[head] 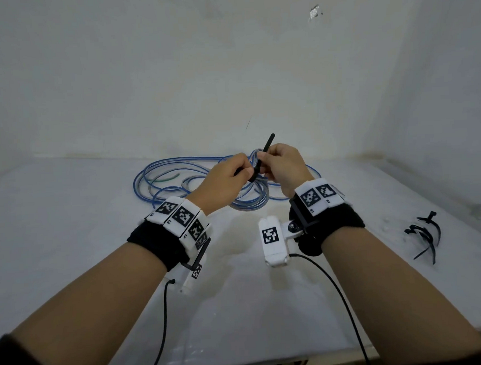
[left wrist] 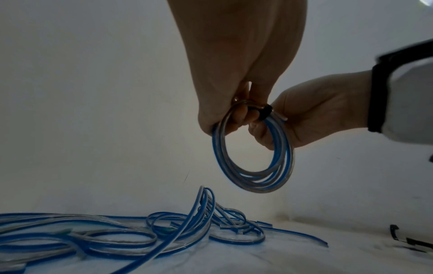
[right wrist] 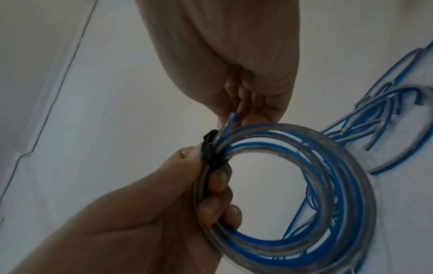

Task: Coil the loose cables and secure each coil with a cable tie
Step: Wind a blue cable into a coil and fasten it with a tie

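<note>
Both hands are raised above the white desk (head: 266, 305), meeting at about the 12 o'clock side of the head view's working area. The left hand (head: 222, 180) has its fingers curled around one side of a small coil of blue-and-clear cable (left wrist: 255, 163); in the right wrist view its fingers (right wrist: 218, 185) wrap the bundled strands right where a black cable tie (right wrist: 211, 153) circles them. The right hand (head: 282, 166) pinches the same spot from the other side, fingers bent around the tie's strap, whose free end (head: 268, 145) sticks up toward 1 o'clock between the two hands. The coil hangs below the hands as a roughly round loop of several turns, clear of the desk, with a short cut end of cable (right wrist: 230, 118) poking out beside the tie.

Beneath and beyond the hands, toward 11 o'clock, the rest of the loose cables (head: 165, 180) lie in a sprawl of blue-and-clear loops on the desk, with a short green stretch (head: 165, 179) among them. At about 3 o'clock, well apart from the hands, a small heap of spare black cable ties (head: 426, 235) rests on the desk. Each wrist carries a black band with white marker blocks (head: 180, 218) and a thin black lead trailing toward the near edge.
</note>
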Available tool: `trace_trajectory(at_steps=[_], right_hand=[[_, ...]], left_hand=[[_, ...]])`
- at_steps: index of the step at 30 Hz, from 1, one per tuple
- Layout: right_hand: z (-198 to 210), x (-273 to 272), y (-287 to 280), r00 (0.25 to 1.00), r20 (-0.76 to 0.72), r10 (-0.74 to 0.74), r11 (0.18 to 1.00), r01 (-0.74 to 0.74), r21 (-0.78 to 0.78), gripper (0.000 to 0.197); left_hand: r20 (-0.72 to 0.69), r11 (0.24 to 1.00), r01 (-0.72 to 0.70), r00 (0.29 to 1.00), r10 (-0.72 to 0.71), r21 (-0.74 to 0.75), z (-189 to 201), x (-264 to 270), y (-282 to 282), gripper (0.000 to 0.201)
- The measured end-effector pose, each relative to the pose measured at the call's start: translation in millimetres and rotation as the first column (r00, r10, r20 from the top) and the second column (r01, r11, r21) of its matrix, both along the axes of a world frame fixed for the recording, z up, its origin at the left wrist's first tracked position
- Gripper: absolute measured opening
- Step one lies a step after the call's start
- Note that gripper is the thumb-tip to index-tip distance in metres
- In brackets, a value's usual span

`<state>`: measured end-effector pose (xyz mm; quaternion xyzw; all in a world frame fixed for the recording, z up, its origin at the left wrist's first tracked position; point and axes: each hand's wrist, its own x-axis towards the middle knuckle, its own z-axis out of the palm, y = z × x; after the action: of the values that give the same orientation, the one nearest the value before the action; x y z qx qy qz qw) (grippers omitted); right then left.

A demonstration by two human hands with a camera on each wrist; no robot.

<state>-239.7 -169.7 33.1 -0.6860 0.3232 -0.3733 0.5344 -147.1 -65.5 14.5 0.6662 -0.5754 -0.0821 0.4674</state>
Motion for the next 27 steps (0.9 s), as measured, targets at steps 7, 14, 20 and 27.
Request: trace_trajectory(at_steps=[7,14,20,27], right_hand=[[3.9,-1.6,4.0,0.998,0.031,0.057,0.997,-0.055,-0.062,0.016],[-0.4,6.2,3.2,1.0,-0.004,0.01,1.0,-0.01,0.015,0.021],[2.1,6.1,2.5,0.999,-0.041,0.007,0.998,-0.005,0.057,0.021],[6.4,6.5,2.4,0.998,-0.035,0.057,0.996,-0.054,0.07,0.02]], left_hand=[[-0.132,0.998,-0.026,0.991,0.018,-0.053,2.0,2.7,-2.6,0.011],[-0.1,0.998,0.012,0.995,-0.017,-0.054,-3.7,1.8,-3.2,0.008],[-0.023,0.998,0.037,0.999,-0.038,-0.042,-3.0,-0.6,0.1,0.007],[-0.048,0.999,-0.001,0.999,-0.002,-0.049,1.2,2.4,-1.1,0.007]])
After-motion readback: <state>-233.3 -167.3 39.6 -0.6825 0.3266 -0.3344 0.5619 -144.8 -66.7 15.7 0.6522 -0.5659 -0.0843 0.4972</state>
